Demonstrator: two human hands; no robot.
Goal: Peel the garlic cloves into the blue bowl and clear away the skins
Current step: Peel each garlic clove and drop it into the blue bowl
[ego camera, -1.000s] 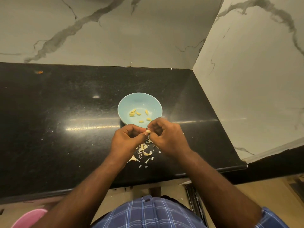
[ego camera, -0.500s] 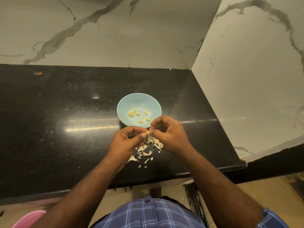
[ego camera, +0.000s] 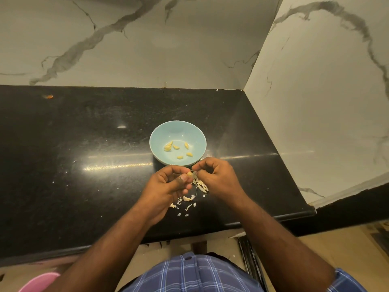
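1. The left hand (ego camera: pixel 168 186) pinched a garlic clove (ego camera: pixel 189 174) just near of the blue bowl (ego camera: pixel 160 131), handy for dropping.
2. The right hand (ego camera: pixel 216 180) pinched its skin, above the skins (ego camera: pixel 201 185).

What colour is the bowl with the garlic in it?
Light blue. The bowl shows clearly in the head view, with peeled yellowish cloves inside.

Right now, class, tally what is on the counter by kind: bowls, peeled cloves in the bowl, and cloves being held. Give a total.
Blue bowl: 1
Peeled garlic cloves in the bowl: 6
Clove held in the left hand, skin pulled by the right hand: 1
Total: 8
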